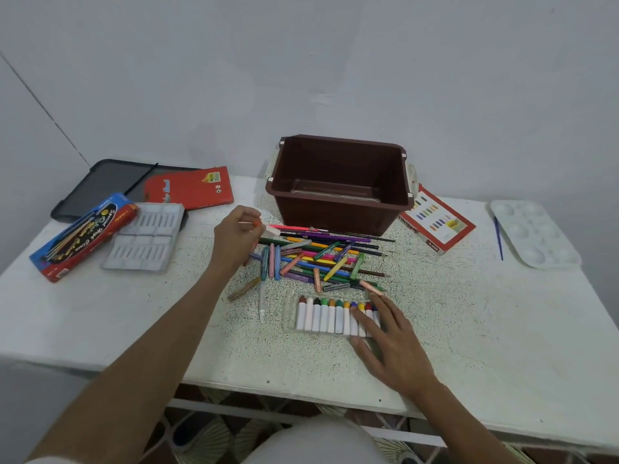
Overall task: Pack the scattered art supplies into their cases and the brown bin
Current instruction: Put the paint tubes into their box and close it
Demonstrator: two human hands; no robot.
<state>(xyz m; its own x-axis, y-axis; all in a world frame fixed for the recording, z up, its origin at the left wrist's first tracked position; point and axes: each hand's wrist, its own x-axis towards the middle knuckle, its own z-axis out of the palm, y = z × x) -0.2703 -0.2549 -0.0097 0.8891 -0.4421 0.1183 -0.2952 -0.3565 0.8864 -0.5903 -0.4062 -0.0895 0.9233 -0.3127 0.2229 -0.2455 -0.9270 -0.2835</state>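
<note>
- Right hand (392, 343) lies flat, fingers straight and spread, on the right end of the clear tray (290, 318) at the near middle of the table (100, 329). Is that tray done?
- Nearly, I judge. A row of white-wrapped crayons (330, 316) fills it side by side, tips pointing far. Nothing else looks packed.
- And beyond it?
- A loose pile (318, 259) of crayons, pastels and coloured pencils, crossed over each other, lies between the tray and the brown bin (338, 212). A tan stick and a white one lie apart at its near left edge.
- What about the left hand (237, 236)?
- It hovers at the far left of the pile, fingers curled, pinching a thin orange-tipped stick (256, 224). Crayon or pencil, I cannot tell.
- The bin?
- Open and upright at the far middle. Only something clear and flat shows on its bottom.
- And the cases?
- Far left: a blue box (80, 236), a grey insert (144, 241) with empty slots, a red case (189, 189) and a black pouch (104, 182). Far right: a pastel box (438, 222), a white palette (536, 232) and a blue brush (498, 239) beside it. Most of the job is left.
</note>
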